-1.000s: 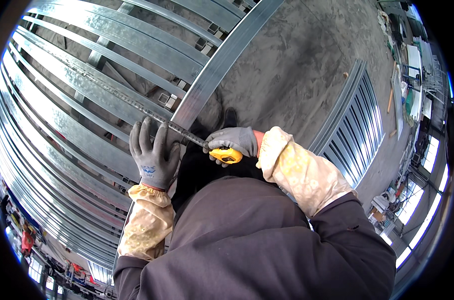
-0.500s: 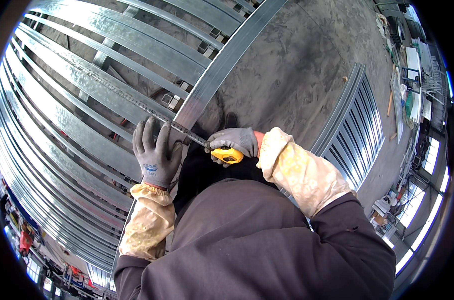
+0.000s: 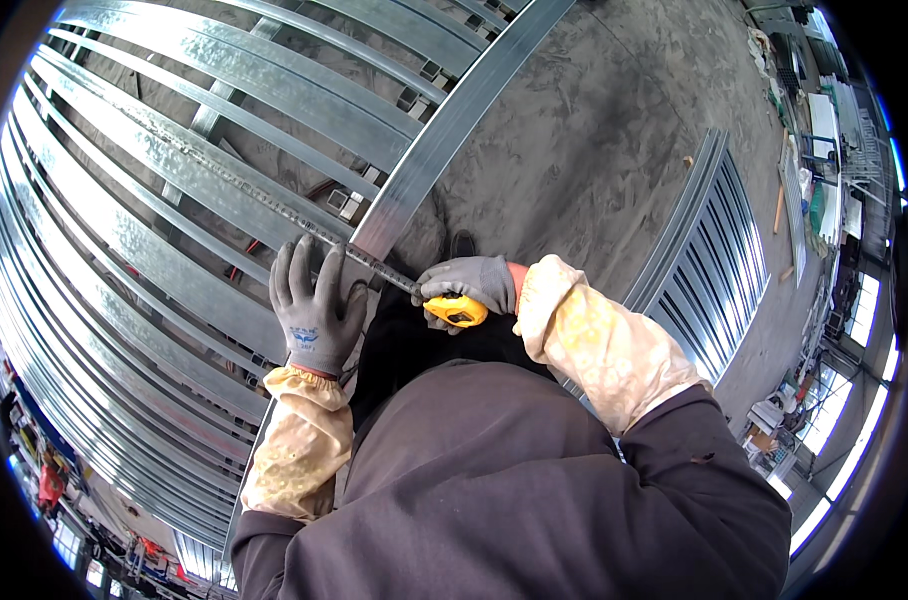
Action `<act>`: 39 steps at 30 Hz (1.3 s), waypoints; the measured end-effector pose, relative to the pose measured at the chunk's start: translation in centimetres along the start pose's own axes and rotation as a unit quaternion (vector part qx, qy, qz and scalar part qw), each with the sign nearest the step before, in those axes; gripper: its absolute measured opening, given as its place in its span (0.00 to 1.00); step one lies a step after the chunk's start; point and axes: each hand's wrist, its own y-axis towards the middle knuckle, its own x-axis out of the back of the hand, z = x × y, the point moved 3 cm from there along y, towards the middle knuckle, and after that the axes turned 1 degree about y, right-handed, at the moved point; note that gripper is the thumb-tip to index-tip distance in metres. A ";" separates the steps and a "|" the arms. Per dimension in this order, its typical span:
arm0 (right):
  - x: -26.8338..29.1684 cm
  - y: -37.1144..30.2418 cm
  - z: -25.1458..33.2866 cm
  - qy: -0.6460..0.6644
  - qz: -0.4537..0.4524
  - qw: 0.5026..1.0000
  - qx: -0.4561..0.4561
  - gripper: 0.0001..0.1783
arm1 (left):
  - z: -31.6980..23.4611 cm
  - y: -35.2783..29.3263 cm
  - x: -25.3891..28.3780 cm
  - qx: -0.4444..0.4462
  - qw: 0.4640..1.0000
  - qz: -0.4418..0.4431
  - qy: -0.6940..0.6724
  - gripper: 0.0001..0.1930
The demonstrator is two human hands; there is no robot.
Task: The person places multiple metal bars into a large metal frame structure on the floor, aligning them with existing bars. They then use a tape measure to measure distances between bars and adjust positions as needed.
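My right hand (image 3: 471,285), in a grey glove, is closed around a yellow tape measure (image 3: 458,310) in front of my body. Its blade (image 3: 274,207) runs out to the upper left along a flat galvanized metal bar (image 3: 189,160). My left hand (image 3: 314,305), gloved in grey too, lies flat with fingers stretched out; its fingertips are beside the blade at the bar's near end. Whether they press on the blade cannot be made out. A wider metal rail (image 3: 454,115) crosses the bar ends just beyond my hands.
Many parallel bars with gaps form a large frame (image 3: 104,330) on the left. On the right, a stack of slatted metal panels (image 3: 709,260) lies on the grey floor (image 3: 584,130). Racks and loose materials (image 3: 829,170) line the far right side.
Almost nothing differs. My left hand has shifted very slightly to the right, while my right hand with the tape measure stays in place.
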 end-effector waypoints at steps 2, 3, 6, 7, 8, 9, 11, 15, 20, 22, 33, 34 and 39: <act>0.0 0.1 0.0 -0.003 0.001 1.000 -0.002 0.16 | 0.1 0.0 0.0 0.001 1.000 0.003 0.001 0.34; -0.1 0.1 0.0 -0.005 0.002 1.000 -0.004 0.17 | 0.1 -0.1 0.0 0.002 1.000 0.004 0.002 0.34; -0.3 -0.2 0.1 -0.011 0.008 1.000 -0.004 0.16 | 0.2 -0.2 0.0 0.004 1.000 0.006 0.002 0.33; -0.4 -0.3 0.4 -0.017 0.012 1.000 -0.003 0.15 | 0.2 -0.2 0.1 0.006 1.000 -0.001 -0.005 0.33; -0.5 -0.6 0.7 -0.041 0.016 0.998 0.034 0.14 | 0.2 -0.2 0.3 0.007 1.000 -0.007 -0.013 0.33; -0.7 -1.1 0.8 -0.065 0.021 0.995 0.071 0.13 | 0.2 -0.3 0.4 0.009 1.000 -0.014 -0.020 0.32; -1.5 -2.6 2.1 -0.234 -0.015 0.954 0.188 0.11 | 0.5 -0.9 0.2 0.008 0.998 -0.052 -0.041 0.32; -3.2 -6.4 6.5 -0.037 -0.138 0.980 0.138 0.16 | -0.6 -2.8 1.6 0.056 0.990 -0.104 -0.084 0.32; -6.2 -7.4 14.0 -0.118 -0.124 0.964 0.202 0.22 | -3.1 -3.8 3.5 0.080 0.986 -0.089 -0.115 0.33; -8.4 -6.3 17.4 -0.199 -0.108 0.939 0.258 0.22 | -3.5 -3.1 3.7 0.073 0.986 -0.107 -0.106 0.33; -10.5 -1.2 25.3 -0.178 -0.044 0.919 0.350 0.19 | -8.3 -6.5 1.8 0.192 0.965 -0.168 -0.057 0.29; -10.3 -1.2 25.3 -0.169 -0.039 0.928 0.331 0.19 | -8.5 -6.9 1.4 0.202 0.963 -0.169 -0.060 0.29; -8.1 -0.2 23.6 -0.145 -0.021 0.950 0.276 0.13 | -8.1 -7.2 2.2 0.228 0.954 -0.185 -0.064 0.29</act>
